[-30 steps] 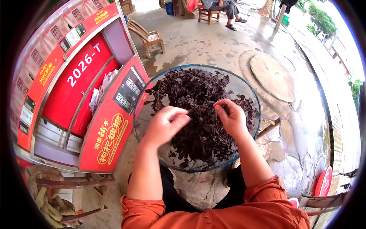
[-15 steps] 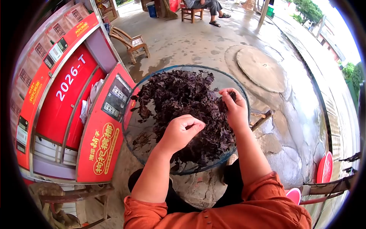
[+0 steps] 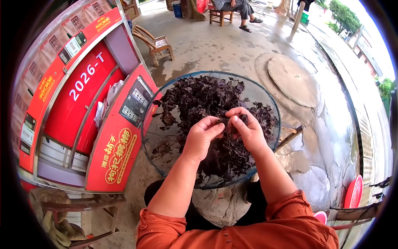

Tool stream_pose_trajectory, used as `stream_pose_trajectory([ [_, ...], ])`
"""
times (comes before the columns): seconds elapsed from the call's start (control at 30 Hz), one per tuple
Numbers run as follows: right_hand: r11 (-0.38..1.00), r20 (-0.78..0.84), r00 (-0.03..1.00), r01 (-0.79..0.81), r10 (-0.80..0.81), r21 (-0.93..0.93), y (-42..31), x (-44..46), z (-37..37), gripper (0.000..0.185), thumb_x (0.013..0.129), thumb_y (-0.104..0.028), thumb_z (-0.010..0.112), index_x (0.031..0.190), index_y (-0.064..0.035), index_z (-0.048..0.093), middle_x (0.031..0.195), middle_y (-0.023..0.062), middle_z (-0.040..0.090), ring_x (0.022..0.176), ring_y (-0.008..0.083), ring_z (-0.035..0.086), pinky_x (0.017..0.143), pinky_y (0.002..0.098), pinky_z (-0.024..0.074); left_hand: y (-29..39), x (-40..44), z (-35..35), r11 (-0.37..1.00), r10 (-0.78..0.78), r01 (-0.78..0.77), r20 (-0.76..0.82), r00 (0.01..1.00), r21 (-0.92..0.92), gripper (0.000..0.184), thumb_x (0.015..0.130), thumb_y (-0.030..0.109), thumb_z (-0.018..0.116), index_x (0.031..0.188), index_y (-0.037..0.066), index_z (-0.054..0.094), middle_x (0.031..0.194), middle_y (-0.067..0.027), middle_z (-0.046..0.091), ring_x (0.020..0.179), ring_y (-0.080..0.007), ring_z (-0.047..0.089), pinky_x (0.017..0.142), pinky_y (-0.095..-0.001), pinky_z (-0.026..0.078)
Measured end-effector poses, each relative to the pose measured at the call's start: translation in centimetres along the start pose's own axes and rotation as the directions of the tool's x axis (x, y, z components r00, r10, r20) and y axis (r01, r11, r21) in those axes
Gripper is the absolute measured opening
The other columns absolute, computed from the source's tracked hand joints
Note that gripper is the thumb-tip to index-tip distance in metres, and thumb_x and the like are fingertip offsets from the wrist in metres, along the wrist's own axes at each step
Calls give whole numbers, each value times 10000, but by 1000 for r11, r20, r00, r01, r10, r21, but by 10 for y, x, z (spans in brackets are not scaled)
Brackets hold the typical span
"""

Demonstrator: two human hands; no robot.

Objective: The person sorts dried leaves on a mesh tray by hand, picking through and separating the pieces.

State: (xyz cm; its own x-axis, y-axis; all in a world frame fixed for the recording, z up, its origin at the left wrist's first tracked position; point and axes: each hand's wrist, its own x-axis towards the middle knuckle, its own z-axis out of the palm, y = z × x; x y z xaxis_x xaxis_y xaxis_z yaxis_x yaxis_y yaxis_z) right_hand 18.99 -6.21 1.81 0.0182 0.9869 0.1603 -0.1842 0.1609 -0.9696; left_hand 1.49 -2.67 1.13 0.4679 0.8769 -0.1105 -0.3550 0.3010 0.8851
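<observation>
A heap of dark purple, crinkled leaves (image 3: 203, 97) lies on a round mesh tray (image 3: 166, 143) with a blue rim. Over the heap, my left hand (image 3: 204, 135) pinches a piece of dark leaf between thumb and forefinger. Close beside it on the right, my right hand (image 3: 245, 126) has its fingers curled around a small dark bunch of leaf. The fingertips of both hands nearly meet around the leaf pieces. Some thin leaf scraps (image 3: 162, 149) lie at the tray's left part.
A red cabinet (image 3: 112, 153) stands close at the left. Beyond the tray are a bamboo chair (image 3: 155, 43) and a seated person (image 3: 242, 10). A round slab (image 3: 293, 81) lies on the floor at the right. Low at the right is a pink basin (image 3: 353, 191).
My hands were apart; they have come together above the leaves, my left hand moving slightly up and my right hand shifting inward and down. The camera view has shifted a little.
</observation>
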Motion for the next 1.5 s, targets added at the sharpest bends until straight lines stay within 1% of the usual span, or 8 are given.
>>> stream_pose_trajectory([
  [0.07,969,52,993,-115,106,216,2,3,-4,141,985,-129,612,1108,-59,606,868,-10,619,714,81,575,667,228,466,-2,2,-9,999,47,-47,-27,999,18,104,952,107,644,1041,54,640,946,3,660,867,-102,619,813,-260,499],
  [0.23,979,124,989,-96,75,177,12,7,-14,94,961,-98,643,1043,-61,617,834,-7,632,719,80,587,662,217,465,2,3,-13,988,147,-142,-88,985,61,91,960,95,626,1036,45,623,959,-35,678,871,-132,643,845,-284,521],
  [0.4,990,-134,990,-28,47,135,11,12,-32,45,953,-76,649,981,-65,616,828,5,642,713,78,581,652,213,466,7,6,-23,961,277,-269,-198,940,66,60,960,77,623,1013,48,615,908,-51,668,803,-143,631,780,-280,534],
  [0.63,995,-60,997,59,-54,80,11,3,-21,111,914,10,670,977,-44,596,898,-1,641,808,79,609,727,228,504,4,3,-11,966,-101,119,88,991,-231,342,951,187,647,1252,95,514,1069,-76,637,923,-195,648,775,-350,551],
  [0.87,998,-11,999,51,-52,-37,10,-1,-6,110,911,-4,689,924,-56,594,833,-43,592,745,34,537,659,189,441,-1,2,1,998,4,-10,-92,996,-66,90,911,81,696,939,56,614,762,1,592,670,-102,568,627,-221,477],
  [1.1,998,-138,988,65,-67,-16,9,6,-26,109,887,-4,694,894,-55,598,824,-14,625,736,70,574,686,221,477,8,4,-18,986,142,-154,-148,979,-71,31,940,57,634,940,63,604,785,-14,611,667,-104,582,639,-242,499],
  [1.4,993,21,1000,-2,0,118,4,3,-26,114,885,-19,715,921,-44,610,899,14,648,815,98,620,774,241,514,8,2,-5,993,-75,79,46,996,-84,317,933,51,589,1248,48,554,1040,-59,646,859,-145,634,680,-269,503],
  [1.5,991,71,997,-16,7,136,4,-1,-13,106,897,-6,702,940,-41,613,907,10,649,831,85,611,765,240,510,6,1,5,994,-79,82,35,996,-79,210,933,117,672,1118,38,611,918,-18,645,776,-90,611,628,-213,474],
])
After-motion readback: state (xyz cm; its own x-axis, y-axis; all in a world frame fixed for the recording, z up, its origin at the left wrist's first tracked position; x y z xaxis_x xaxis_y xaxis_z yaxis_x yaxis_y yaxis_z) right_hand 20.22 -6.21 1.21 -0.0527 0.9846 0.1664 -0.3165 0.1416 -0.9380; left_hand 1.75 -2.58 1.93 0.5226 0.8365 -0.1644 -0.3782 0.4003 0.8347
